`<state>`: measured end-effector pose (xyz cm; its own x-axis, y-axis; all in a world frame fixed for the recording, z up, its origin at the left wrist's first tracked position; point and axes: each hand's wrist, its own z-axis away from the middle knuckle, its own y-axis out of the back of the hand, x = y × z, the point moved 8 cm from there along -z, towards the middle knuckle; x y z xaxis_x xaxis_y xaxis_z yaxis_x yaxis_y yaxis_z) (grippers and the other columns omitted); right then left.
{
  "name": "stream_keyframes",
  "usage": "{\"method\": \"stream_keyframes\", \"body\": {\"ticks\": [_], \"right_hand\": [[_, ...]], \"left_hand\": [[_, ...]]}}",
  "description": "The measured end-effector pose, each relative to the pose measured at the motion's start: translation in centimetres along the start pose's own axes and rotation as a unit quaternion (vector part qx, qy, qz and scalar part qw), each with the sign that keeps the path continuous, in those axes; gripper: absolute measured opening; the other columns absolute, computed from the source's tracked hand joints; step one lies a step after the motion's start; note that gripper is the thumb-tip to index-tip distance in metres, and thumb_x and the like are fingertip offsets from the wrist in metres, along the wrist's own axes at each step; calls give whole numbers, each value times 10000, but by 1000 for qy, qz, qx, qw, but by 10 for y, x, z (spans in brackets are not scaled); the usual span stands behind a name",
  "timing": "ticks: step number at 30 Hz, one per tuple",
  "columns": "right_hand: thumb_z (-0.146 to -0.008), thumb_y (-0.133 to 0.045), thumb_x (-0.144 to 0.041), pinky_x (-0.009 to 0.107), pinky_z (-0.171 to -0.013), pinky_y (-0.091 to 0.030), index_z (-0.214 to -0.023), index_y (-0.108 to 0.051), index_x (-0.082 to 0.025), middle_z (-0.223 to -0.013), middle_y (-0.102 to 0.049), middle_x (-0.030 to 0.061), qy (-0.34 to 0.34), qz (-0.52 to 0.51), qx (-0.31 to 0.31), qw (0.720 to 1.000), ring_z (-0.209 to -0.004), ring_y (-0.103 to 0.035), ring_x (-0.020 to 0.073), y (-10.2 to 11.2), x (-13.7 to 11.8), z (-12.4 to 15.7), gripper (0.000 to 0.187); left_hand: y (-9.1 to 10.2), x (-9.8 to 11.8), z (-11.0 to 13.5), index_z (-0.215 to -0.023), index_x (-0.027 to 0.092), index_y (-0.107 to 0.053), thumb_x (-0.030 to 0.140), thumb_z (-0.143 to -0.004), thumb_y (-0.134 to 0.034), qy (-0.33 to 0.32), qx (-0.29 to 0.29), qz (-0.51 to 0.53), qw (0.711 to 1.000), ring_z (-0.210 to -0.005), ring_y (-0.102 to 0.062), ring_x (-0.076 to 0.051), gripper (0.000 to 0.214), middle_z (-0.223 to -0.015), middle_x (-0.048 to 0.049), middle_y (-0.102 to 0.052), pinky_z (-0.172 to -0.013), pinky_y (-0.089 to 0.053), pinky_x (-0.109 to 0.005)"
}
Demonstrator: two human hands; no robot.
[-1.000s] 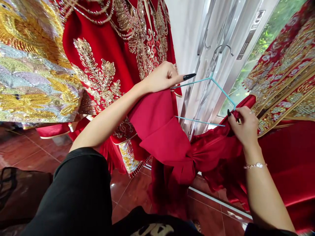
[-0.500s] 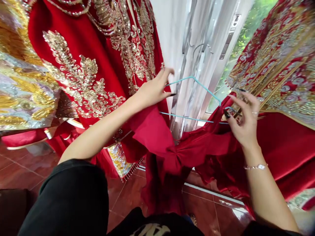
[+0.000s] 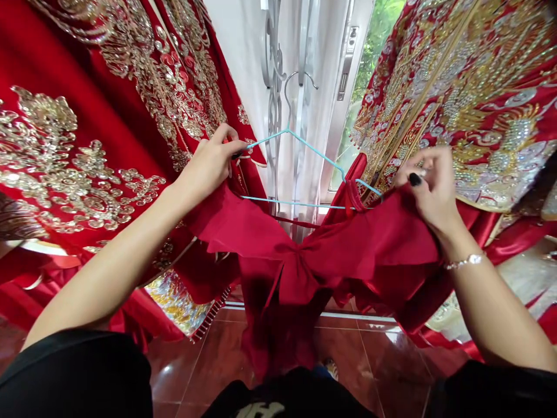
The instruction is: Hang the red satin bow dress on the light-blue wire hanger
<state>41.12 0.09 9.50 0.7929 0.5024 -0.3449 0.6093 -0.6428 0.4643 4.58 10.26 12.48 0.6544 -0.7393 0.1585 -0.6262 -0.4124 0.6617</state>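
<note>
My left hand (image 3: 209, 165) grips the red garment's left shoulder beside the left end of a light-blue wire hanger (image 3: 313, 152). My right hand (image 3: 429, 186) pinches the fabric near the hanger's right end, with a loop of red strap (image 3: 355, 196) around that arm. Stretched between my hands, the red satin garment (image 3: 348, 244) has a tied bow (image 3: 296, 267) at its middle and hangs down below it. The hanger's hook (image 3: 289, 87) stands up in front of the curtain, and its lower bar (image 3: 296, 204) shows behind the fabric.
Red robes with gold embroidery hang close on both sides: one at left (image 3: 65, 162), another at right (image 3: 470, 116). Behind the hanger are a white curtain (image 3: 248, 52) and a metal-framed window (image 3: 348, 64). Below lies a glossy red-brown tile floor (image 3: 217, 360).
The view has turned left, bringing the hanger to the middle. The garment now spreads wider and flatter between my hands, and my right hand has closed from spread fingers onto the fabric.
</note>
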Motion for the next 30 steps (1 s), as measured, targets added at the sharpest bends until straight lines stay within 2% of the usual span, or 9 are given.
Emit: {"method": "stream_keyframes", "body": {"ticks": [4,6,8,11,14,19,22,26,30], "right_hand": [[-736,-437,-903,299,-568,-387,-994,-377,-278,-612,-419,-78,67,-109,-133,983,-531,-397,117,-42,-33,-44,678],[-815,-483,-806,304,-598,-432,-1040,-417,-267,-625,-436,-70,85,-114,-189,972,-559,-435,119,-70,-53,-55,588],[-855,-581,-670,342,-679,-502,-1082,-474,-262,-716,-528,-31,98,-72,-199,972,-654,-535,143,-89,-71,-62,480],[-879,-637,-495,423,-846,-536,-1145,-520,-278,-1017,-619,59,111,-10,-117,987,-929,-623,215,-86,-90,-64,363],[-924,-547,-388,507,-990,-480,-1219,-516,-297,-1238,-570,104,103,51,-27,993,-1165,-566,274,-69,-97,-47,311],[-826,-605,-312,674,-1095,-298,-1380,-427,-285,-1448,-442,140,37,163,-4,986,-1392,-376,381,-71,-83,-4,583],[-759,-614,-262,742,-1104,-202,-1457,-343,-272,-1551,-328,154,-17,185,-6,983,-1469,-247,425,-81,-73,13,749],[-727,-570,-208,825,-1067,-95,-1496,-303,-239,-1619,-204,171,-82,207,31,974,-1503,-92,476,-93,-69,25,815],[-743,-500,-164,858,-1018,-139,-1503,-306,-229,-1584,-268,189,-124,198,68,970,-1486,-138,494,-102,-58,29,787]], "left_hand": [[-3,4,1,-1103,246,-725,206,-838,-468,-5,-10,-13,1000,-926,-606,-262,371,-1189,-131,-600,-889,-507,-437],[-5,3,1,-1115,247,-719,197,-850,-459,-4,-14,-16,1000,-939,-605,-258,375,-1220,-129,-584,-907,-497,-437],[-9,2,3,-1142,247,-708,177,-857,-443,-1,-20,-20,1000,-947,-608,-257,395,-1253,-129,-565,-920,-489,-444],[-10,3,11,-1264,262,-649,153,-857,-429,16,-22,-52,998,-1028,-596,-285,475,-1331,-138,-522,-951,-478,-478],[-8,12,28,-1466,313,-453,145,-823,-480,41,-29,-108,993,-1262,-486,-350,665,-1455,-130,-441,-1053,-415,-555],[-12,19,54,-1571,343,-206,100,-744,-533,102,-43,-138,984,-1418,-318,-425,923,-1540,-134,-374,-1088,-340,-681],[-15,11,56,-1553,344,-260,101,-760,-517,126,-27,-140,982,-1390,-369,-436,868,-1509,-132,-424,-1045,-381,-696],[-13,6,51,-1457,269,-435,115,-830,-462,143,4,-182,973,-1302,-472,-443,646,-1376,-162,-555,-1013,-359,-721],[-4,12,46,-1375,185,-499,156,-887,-456,177,9,-189,966,-1219,-518,-413,490,-1150,-160,-657,-968,-383,-639]]}}
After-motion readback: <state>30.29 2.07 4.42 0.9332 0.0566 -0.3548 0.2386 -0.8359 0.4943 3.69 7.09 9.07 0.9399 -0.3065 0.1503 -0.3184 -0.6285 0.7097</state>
